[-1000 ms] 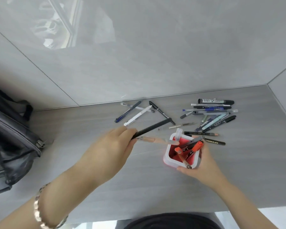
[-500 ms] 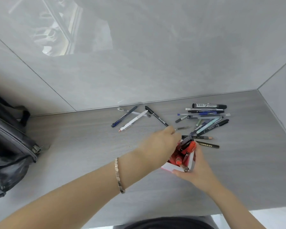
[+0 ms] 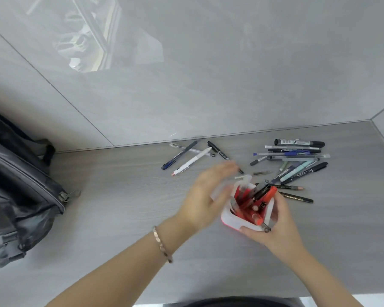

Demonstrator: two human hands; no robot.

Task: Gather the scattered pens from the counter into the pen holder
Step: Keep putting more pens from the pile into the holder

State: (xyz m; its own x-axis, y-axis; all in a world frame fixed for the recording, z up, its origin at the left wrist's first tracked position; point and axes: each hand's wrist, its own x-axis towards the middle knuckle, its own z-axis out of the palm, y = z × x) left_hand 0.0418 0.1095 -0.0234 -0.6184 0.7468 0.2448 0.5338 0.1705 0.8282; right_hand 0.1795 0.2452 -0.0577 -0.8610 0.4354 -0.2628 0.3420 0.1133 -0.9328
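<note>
Fingers (image 3: 222,171) of left hand blurred, seemingly spread; right hand (image 3: 275,227) grips pen holder (image 3: 237,220), pens leaning upper-right.

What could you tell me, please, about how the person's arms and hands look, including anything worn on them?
Both forearms are bare, with no sleeves in view. The left hand is blurred in this frame; its wrist carries a slim rose-gold bracelet of twisted or faceted links. The right hand shows no bracelet or watch. I cannot make out any rings. No gloves are worn.
</note>
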